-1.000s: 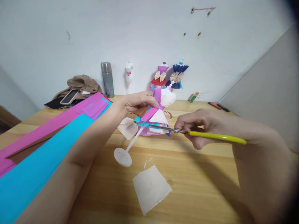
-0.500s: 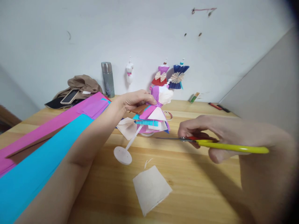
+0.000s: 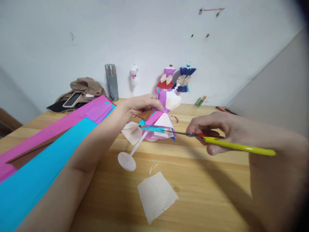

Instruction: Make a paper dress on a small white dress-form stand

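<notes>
Paper-dressed mannequin (image 3: 163, 120) clamped in left grip (image 3: 147, 104); scissors (image 3: 238, 146), clasped in right grip (image 3: 209, 129), back at cyan strip (image 3: 151, 128) (likely mid-trim).

This is a handicraft corner, whether at home or in a studio I cannot tell: a wooden table (image 3: 205, 199) stands against a white wall (image 3: 149, 29). Scissors (image 3: 238, 146), coloured paper sheets (image 3: 60, 151) and paper-dressed miniature dress forms (image 3: 173, 100) show it, with a thermos flask (image 3: 112, 86) behind.
</notes>
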Demonstrator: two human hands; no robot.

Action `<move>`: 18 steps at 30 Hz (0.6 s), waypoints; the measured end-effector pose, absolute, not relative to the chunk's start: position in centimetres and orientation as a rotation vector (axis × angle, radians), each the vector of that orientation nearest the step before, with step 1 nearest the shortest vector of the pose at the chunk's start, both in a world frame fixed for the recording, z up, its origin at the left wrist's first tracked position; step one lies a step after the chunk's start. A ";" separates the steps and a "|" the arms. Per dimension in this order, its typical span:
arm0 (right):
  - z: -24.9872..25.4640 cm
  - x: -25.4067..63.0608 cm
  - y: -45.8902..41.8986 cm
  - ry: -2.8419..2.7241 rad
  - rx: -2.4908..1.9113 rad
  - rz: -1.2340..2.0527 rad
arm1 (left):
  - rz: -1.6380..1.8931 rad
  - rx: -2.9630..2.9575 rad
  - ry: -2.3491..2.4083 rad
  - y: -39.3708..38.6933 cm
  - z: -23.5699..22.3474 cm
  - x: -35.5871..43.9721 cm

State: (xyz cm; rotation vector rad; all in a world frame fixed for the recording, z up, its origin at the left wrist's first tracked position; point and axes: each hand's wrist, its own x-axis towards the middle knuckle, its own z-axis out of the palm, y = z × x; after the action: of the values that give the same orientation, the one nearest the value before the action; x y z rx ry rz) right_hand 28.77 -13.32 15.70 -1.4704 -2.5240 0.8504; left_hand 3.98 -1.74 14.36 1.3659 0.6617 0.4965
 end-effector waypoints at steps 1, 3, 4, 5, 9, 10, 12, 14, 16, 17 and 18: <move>15.7 28.8 -13.3 -2.520 -1.483 0.833 | 0.482 1.374 0.655 -1.7 14.3 4.0; 15.7 28.8 -13.3 -2.521 -1.498 0.798 | 0.443 1.408 0.659 -1.6 14.1 4.0; 15.6 28.9 -13.3 -2.523 -1.498 0.787 | 0.443 1.414 0.662 -1.6 14.0 3.9; 15.6 28.9 -13.3 -2.522 -1.499 0.788 | 0.443 1.413 0.664 -1.6 13.9 3.9; 15.4 29.1 -13.1 -2.529 -1.478 0.826 | 0.436 1.392 0.652 -1.6 13.8 4.0; 15.4 29.2 -13.1 -2.535 -1.470 0.840 | 0.437 1.391 0.652 -1.6 13.9 4.0; 15.3 29.4 -13.1 -2.542 -1.456 0.864 | 0.437 1.398 0.663 -1.5 14.0 4.0; 15.3 29.5 -13.1 -2.537 -1.449 0.868 | 0.430 1.407 0.689 -1.3 14.0 4.0; 15.3 29.6 -13.0 -2.535 -1.449 0.843 | 0.418 1.406 0.709 -1.4 14.1 3.9; 15.2 29.6 -13.0 -2.537 -1.445 0.837 | 0.421 1.395 0.699 -1.5 14.1 3.9; 15.2 29.6 -12.9 -2.539 -1.443 0.842 | 0.432 1.380 0.677 -1.6 14.1 3.9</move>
State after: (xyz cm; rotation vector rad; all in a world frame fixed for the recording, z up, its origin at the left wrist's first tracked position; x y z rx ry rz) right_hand 29.63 -12.89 15.19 -1.4433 -2.5386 0.8416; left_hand 3.92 -1.61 14.05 1.3796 0.6770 0.4316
